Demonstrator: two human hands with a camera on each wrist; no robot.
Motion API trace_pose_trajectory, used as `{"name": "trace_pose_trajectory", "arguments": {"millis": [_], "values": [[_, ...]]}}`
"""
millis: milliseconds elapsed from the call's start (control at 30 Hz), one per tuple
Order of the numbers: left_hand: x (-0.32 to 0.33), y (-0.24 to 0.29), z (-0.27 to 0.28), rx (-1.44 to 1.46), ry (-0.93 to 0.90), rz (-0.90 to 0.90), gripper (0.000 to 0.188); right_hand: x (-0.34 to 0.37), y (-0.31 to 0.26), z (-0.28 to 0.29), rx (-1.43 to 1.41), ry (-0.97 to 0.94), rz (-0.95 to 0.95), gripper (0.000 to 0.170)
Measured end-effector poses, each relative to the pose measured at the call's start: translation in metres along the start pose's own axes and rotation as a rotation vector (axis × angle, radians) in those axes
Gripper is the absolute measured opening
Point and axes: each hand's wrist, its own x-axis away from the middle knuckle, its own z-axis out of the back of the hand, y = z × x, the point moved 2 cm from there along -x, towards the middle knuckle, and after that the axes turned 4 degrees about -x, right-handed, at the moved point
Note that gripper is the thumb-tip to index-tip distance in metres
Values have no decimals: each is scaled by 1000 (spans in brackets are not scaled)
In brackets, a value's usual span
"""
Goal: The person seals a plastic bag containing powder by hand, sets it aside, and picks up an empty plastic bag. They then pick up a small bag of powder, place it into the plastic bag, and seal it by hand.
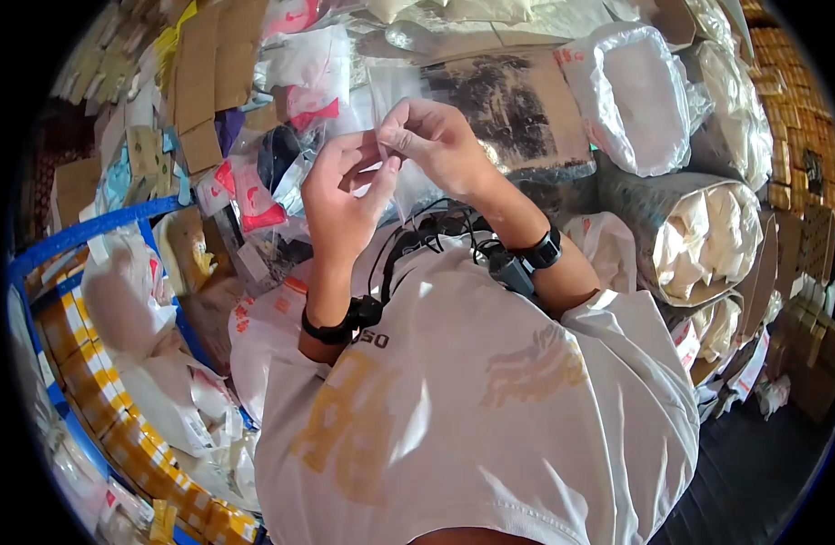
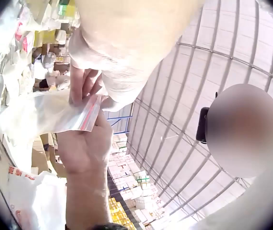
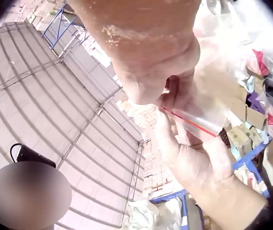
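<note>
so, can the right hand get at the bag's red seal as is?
Looks like yes: the right hand pinches the bag near one end of the red seal, and nothing seems to cover its middle.

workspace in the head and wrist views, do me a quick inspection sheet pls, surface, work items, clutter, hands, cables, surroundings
Surface: brown cardboard with dark marks, lying ahead of the person.
Work items: one clear plastic bag with a red strip along one end; contents, if any, cannot be told.
Clutter: red and white packets and folded cardboard pieces on the left.
Hands: the fingers of the left hand and right hand hold the bag near its strip.
Cables: black cables near the chest.
Surroundings: blue frame on the left, ribbed roof overhead.
</note>
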Motion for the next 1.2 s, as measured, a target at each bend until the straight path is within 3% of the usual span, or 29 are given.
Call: {"name": "trace_pose_trajectory", "arguments": {"millis": [133, 267, 400, 500, 567, 700, 1000, 1200], "values": [[3, 36, -10, -278, 4, -103, 28, 12, -26, -8, -27, -20, 13, 14], [5, 51, -13, -61, -44, -66, 21, 24, -58, -17, -27, 8, 15, 12], [-1, 65, -11, -29, -144, -105, 15, 31, -76, -17, 1, 44, 35, 14], [1, 71, -17, 184, -93, 13, 13, 35, -84, -17, 50, 70, 42, 13], [0, 74, -18, 131, -95, 18, 13, 37, -88, -18, 69, 79, 57, 12], [0, 69, -12, 285, -142, 85, 16, 40, -93, -19, 67, 58, 82, 12], [-6, 68, -12, 414, -165, 50, 33, 41, -96, -20, 1, 30, 53, 11], [-5, 66, -11, 378, -153, 109, 36, 41, -94, -20, 23, 37, 63, 10]]}}
